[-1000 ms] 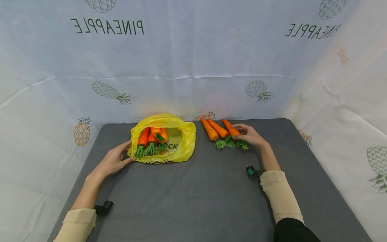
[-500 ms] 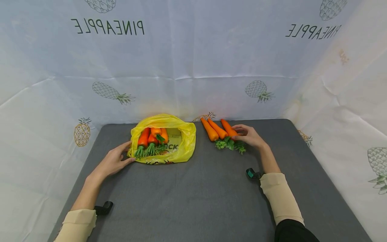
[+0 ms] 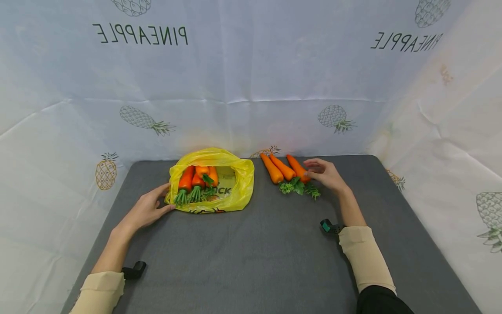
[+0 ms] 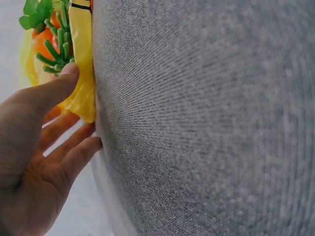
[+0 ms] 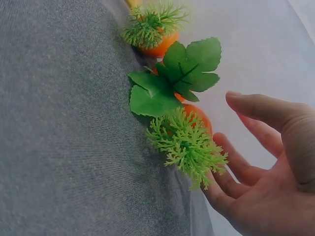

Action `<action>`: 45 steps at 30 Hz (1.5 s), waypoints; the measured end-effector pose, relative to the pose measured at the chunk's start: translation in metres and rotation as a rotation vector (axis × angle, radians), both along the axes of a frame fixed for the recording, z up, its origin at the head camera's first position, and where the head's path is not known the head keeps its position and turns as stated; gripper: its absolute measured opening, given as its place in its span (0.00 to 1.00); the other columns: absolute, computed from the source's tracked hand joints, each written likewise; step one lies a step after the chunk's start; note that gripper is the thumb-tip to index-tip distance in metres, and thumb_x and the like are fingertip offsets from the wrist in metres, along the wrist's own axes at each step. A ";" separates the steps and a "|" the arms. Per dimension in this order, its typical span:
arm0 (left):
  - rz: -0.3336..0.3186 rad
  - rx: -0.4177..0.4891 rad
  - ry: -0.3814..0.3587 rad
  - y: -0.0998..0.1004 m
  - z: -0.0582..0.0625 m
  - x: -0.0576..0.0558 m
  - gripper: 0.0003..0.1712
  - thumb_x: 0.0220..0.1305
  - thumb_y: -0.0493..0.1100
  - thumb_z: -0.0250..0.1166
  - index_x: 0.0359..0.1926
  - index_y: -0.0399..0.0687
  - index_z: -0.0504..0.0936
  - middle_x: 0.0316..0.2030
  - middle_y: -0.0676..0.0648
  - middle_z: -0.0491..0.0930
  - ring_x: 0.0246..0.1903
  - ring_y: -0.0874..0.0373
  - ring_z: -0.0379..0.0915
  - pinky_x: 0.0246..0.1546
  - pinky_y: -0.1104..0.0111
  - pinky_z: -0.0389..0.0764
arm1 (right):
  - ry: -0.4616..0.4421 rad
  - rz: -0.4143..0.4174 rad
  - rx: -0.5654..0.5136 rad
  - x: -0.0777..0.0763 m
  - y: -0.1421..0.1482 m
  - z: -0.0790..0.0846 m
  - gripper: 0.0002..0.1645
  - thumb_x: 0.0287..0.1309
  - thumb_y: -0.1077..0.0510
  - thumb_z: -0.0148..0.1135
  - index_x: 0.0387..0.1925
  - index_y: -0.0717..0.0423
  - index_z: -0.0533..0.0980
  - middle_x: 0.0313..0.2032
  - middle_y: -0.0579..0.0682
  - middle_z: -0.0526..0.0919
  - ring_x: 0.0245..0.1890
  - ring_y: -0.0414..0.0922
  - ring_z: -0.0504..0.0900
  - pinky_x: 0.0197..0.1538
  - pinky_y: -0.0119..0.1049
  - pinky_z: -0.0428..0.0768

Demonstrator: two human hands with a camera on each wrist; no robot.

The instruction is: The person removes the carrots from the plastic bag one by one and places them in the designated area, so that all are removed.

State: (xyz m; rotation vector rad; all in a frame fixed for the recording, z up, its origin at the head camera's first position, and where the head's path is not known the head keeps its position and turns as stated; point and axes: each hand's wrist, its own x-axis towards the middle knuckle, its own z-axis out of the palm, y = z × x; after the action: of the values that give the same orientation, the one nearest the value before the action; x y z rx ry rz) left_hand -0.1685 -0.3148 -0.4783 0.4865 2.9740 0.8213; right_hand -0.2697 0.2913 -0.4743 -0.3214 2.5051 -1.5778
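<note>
A yellow plastic bag (image 3: 245,183) lies with its mouth spread open and holds red and orange toy vegetables (image 3: 198,181) with green tops. My left hand (image 3: 147,207) grips the bag's left end; in the left wrist view its thumb (image 4: 64,81) lies at the rim and the fingers reach behind. Right of the bag, three carrots lie side by side, tips to the back: a left one (image 3: 271,168), a middle one (image 3: 283,167) and a right one (image 3: 296,167). My right hand (image 3: 325,175) is beside the right carrot, fingers spread, holding nothing.
The things lie near the back edge of a grey table (image 3: 243,257). A white cloth (image 3: 251,74) printed with pineapples hangs behind it. Leafy carrot tops (image 5: 189,142) face the front. Each wrist wears a black camera (image 3: 134,269).
The right carrot has shifted slightly left, closer to the other two. My right hand has let go of it and drawn a little to the right. The left hand has stayed put.
</note>
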 end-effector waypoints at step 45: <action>-0.065 0.030 0.084 0.001 0.001 0.002 0.48 0.69 0.39 0.77 0.83 0.43 0.63 0.67 0.27 0.80 0.58 0.33 0.86 0.35 0.63 0.79 | 0.141 0.207 -0.037 -0.008 -0.081 0.040 0.27 0.73 0.61 0.71 0.69 0.63 0.78 0.71 0.67 0.78 0.67 0.70 0.79 0.65 0.60 0.83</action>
State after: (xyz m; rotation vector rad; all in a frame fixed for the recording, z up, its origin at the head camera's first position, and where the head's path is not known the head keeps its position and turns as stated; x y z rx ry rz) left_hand -0.1667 -0.3139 -0.4778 0.6312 3.0070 0.8617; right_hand -0.2776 0.2098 -0.4339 -0.6953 2.4505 -1.5699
